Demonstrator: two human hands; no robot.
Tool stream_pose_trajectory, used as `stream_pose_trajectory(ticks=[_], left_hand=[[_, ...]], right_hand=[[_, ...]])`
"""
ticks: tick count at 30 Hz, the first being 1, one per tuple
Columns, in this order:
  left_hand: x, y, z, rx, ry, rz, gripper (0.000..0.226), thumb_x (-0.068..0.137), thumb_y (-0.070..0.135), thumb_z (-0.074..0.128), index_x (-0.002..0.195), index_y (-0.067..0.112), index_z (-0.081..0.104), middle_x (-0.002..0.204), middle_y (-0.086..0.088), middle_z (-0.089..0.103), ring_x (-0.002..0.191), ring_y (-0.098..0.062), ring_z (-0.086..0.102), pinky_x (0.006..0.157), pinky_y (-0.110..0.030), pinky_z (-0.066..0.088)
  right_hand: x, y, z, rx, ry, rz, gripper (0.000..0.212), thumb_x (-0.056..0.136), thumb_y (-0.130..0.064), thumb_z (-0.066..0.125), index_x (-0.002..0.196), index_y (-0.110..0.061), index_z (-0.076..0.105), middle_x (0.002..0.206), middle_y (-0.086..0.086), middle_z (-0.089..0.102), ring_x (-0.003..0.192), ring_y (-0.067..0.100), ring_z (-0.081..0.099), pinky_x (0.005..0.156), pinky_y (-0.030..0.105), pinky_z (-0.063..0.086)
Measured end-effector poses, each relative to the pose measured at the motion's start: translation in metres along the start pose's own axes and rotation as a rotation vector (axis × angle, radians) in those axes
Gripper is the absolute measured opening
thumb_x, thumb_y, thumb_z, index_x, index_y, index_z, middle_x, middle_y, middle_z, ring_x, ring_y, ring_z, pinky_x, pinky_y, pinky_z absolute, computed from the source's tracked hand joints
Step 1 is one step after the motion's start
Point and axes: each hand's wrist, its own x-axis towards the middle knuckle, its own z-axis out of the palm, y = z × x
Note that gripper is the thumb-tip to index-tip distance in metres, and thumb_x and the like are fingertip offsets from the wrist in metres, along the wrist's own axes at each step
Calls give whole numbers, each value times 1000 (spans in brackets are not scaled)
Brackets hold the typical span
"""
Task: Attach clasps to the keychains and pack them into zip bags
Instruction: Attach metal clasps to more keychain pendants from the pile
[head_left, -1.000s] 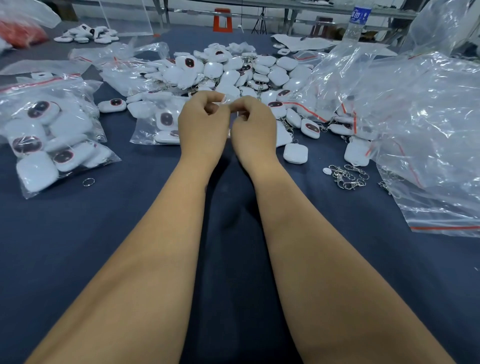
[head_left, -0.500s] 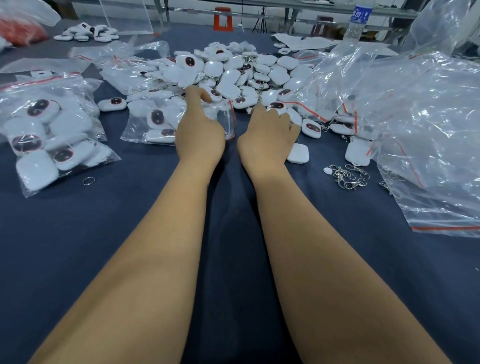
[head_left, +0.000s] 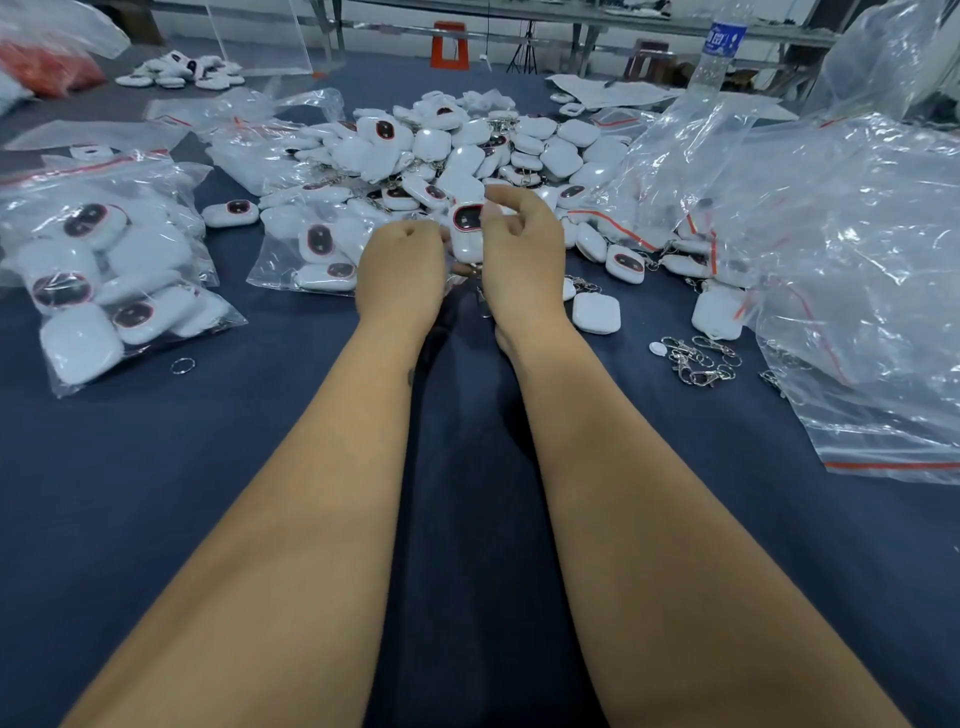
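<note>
A white keychain (head_left: 466, 228) with a dark red-rimmed face stands upright between my two hands, just in front of the big heap of white keychains (head_left: 457, 150). My right hand (head_left: 522, 260) pinches its right side with curled fingers. My left hand (head_left: 400, 270) is curled against its left edge, and its fingertips are hidden. A partly filled zip bag (head_left: 306, 249) lies flat to the left of my left hand. Loose metal clasps (head_left: 698, 358) lie on the cloth at the right.
A full zip bag (head_left: 104, 270) lies at the left, a lone metal ring (head_left: 182, 365) near it. Large crumpled clear bags (head_left: 857, 260) fill the right side. A water bottle (head_left: 717, 57) stands at the back. Two single white keychains (head_left: 597, 313) lie right of my hands.
Both hands went from pinching at the bag's mouth to lying on the heap, then drew back. They now hold one keychain upright between them.
</note>
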Motion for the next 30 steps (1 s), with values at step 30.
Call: stream_pose_trajectory(ticks=[30], left_hand=[[-3,1,3,29,-100,54,10,65,27,48,58,21,51,59,3,49,64,-21,43,66,-37,37]], right_hand=[[6,6,-2,141,-180,168,28,88,12,51,104,-7,64,89,15,68,74,24,62,68,31,53]])
